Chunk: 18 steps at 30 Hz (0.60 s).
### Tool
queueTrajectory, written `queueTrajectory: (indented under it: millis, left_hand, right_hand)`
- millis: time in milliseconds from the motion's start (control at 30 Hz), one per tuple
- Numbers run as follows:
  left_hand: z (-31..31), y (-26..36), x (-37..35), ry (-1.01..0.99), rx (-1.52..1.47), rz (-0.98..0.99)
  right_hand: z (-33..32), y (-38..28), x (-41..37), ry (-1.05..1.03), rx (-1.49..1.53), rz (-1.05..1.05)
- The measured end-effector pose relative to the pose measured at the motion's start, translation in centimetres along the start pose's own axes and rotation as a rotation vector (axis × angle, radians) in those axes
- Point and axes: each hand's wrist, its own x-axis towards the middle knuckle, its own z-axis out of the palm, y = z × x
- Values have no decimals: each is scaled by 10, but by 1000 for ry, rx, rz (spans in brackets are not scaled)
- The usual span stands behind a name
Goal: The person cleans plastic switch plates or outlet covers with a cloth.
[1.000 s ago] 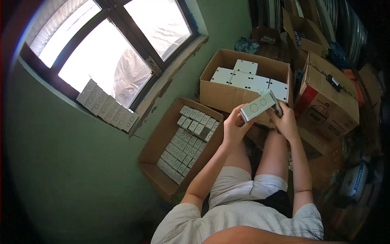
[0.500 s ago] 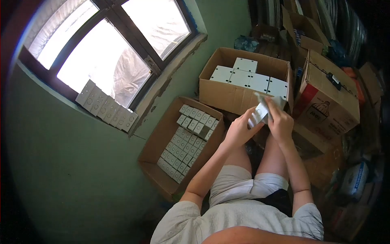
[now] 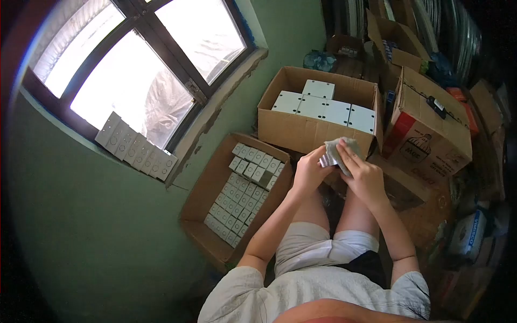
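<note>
Lowered since a moment ago, one white box (image 3: 326,160) is hovering before the big carton (image 3: 293,132); my left grip (image 3: 308,173) is pinching its end, my right grip (image 3: 366,178) is pressing one cloth (image 3: 340,146) onto it.

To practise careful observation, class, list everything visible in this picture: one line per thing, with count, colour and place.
window: one, dark frame, upper left
wall: one, green, left
sill boxes: one row, white, below the window
flat carton: one, brown, floor, centre left
small boxes: many in rows, white, inside the flat carton
deep carton: one, brown, centre top
large boxes: about five, white, inside the deep carton
printed carton: one, brown and red, right
held box: one, white, centre, mostly covered
cloth: one, grey, over the held box
left hand: one, bare, gripping the held box
right hand: one, bare, pressing the cloth
</note>
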Motion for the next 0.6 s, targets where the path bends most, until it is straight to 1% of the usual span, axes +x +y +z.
queueTrajectory:
  millis: [33,67,100,167,200,233,300,333,367,433,467,500,567,600]
  left_hand:
    - [-1,6,2,-47,151,15]
    - [3,3,0,35,198,124]
    - [7,4,0,38,196,140]
    - [14,4,-3,83,223,164]
    - [17,2,-4,119,259,177]
    - [16,1,-1,112,261,189]
    - [16,-1,0,16,438,132]
    - [16,-6,-3,96,483,246]
    - [15,-1,-3,99,479,243]
    - [12,7,-7,142,425,220]
    - [12,7,-7,138,408,218]
    - [13,4,-7,133,410,216]
    - [15,1,-4,46,410,83]
    - [15,0,-2,54,405,78]
  right_hand:
    - [3,2,0,-16,-2,35]
    - [5,10,2,-27,-2,85]
    - [6,12,4,-14,-12,83]
    - [5,9,3,96,87,72]
    - [2,1,-3,0,75,120]
    - [1,-3,-6,11,72,126]
    - [-1,-6,-12,-27,119,60]
    - [-1,0,-15,-47,129,93]
    - [3,9,-17,-51,127,91]
    - [12,19,-19,60,121,182]
    - [16,12,-20,150,177,173]
    - [16,3,-23,149,180,178]
    - [7,-9,-25,-39,40,138]
    - [10,-5,-26,-48,-30,47]
